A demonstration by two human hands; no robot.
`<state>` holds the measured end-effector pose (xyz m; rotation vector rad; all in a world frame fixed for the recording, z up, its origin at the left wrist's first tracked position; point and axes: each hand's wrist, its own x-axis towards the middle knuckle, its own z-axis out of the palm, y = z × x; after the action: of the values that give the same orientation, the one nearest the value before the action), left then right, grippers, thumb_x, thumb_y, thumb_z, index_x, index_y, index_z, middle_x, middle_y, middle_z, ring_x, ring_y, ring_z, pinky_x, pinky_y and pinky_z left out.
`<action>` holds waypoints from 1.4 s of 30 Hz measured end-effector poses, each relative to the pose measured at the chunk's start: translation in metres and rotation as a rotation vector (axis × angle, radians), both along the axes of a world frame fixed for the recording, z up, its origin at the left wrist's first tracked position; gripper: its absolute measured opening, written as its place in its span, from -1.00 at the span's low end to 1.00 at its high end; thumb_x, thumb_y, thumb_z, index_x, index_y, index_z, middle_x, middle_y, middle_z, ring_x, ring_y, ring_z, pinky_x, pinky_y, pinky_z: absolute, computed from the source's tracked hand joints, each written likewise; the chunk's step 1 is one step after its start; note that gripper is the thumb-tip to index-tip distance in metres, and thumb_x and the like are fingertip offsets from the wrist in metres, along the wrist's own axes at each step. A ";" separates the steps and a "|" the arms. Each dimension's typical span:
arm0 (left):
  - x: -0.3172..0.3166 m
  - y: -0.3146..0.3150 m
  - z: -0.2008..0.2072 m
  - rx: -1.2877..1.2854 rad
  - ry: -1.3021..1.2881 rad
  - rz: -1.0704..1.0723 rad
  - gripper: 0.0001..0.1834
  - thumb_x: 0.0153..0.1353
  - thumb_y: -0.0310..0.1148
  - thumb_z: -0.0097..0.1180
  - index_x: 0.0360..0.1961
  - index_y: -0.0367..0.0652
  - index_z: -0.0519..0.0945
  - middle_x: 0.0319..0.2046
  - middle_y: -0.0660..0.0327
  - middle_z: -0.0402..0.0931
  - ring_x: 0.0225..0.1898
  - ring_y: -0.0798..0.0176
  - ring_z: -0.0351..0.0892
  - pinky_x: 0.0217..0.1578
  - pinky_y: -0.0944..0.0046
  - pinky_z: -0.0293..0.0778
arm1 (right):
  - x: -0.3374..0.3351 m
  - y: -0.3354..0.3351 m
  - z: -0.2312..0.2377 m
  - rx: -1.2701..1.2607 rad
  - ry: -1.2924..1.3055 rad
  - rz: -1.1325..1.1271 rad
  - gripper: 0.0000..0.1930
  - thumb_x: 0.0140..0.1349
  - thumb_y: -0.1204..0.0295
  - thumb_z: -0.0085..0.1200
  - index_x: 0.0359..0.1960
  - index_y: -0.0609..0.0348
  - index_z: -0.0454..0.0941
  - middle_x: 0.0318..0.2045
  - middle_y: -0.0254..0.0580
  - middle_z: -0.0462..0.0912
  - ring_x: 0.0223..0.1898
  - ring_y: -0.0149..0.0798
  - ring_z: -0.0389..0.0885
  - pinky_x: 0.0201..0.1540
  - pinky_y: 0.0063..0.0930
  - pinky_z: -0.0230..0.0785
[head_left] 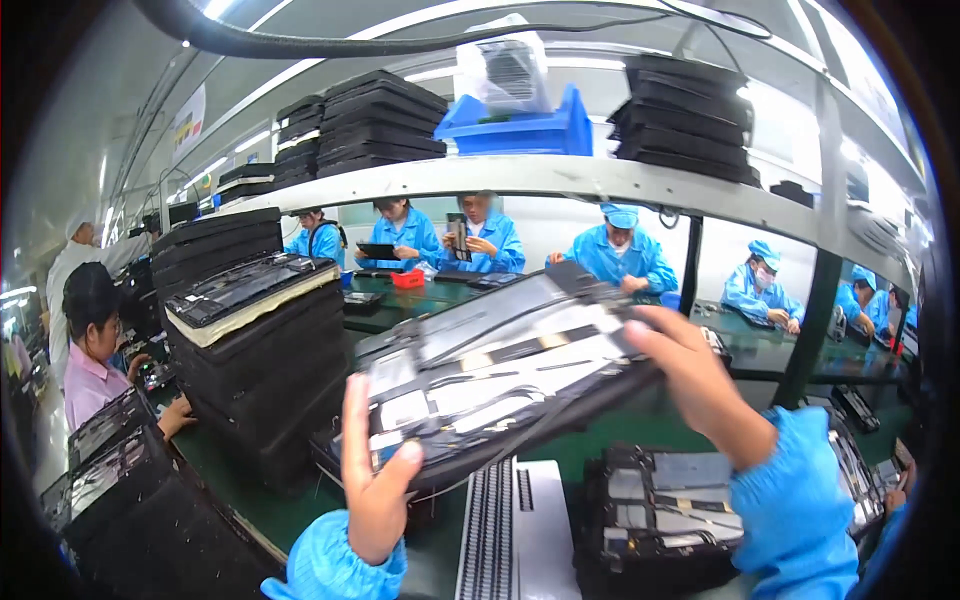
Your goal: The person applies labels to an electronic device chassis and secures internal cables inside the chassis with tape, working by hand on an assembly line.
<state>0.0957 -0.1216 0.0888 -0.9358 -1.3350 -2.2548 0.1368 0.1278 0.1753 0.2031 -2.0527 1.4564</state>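
The opened device (pixel 500 375), a flat dark panel with metal plates and cables showing on its inner side, is in the middle of the frame, lifted above the green surface (pixel 250 505) and tilted, with its right end higher than its left end. The left hand (pixel 375 480) holds its lower left edge: the thumb lies on the top face and the other fingers are under the panel, where I cannot see them. The right hand (pixel 690 380) holds the upper right edge, with the fingers laid over the rim. Both wrists are in light blue sleeves.

Under the device, at the lower middle of the frame, a silver keyboard (pixel 510 530) lies on the surface. Just to the right of it a second open device (pixel 665 510) rests in a black tray. On the left a tall stack of black trays (pixel 265 380) stands, and one more device lies on top of the stack. A white shelf (pixel 560 175) goes across the upper part of the frame and carries more black trays and a blue bin (pixel 520 130). Behind the shelf, workers in blue coats (pixel 620 255) sit at another table. At the far left a person in a pink shirt (pixel 90 370) works near more trays.
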 end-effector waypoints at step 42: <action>-0.046 0.037 -0.079 -0.883 0.696 0.152 -0.72 -0.12 -0.52 0.06 -0.28 -0.33 0.48 -0.30 0.03 0.45 -0.24 0.02 0.45 -0.24 0.14 0.37 | -0.210 0.103 -0.183 1.651 -0.527 0.085 -0.59 -0.06 0.21 0.13 -0.32 0.37 0.52 -0.14 0.14 0.34 -0.15 0.08 0.38 -0.14 -0.22 0.34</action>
<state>0.0501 -0.0850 0.0098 -1.6069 -1.9211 -0.9741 -0.0735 0.2306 -0.0074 0.5595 -3.1593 -0.5806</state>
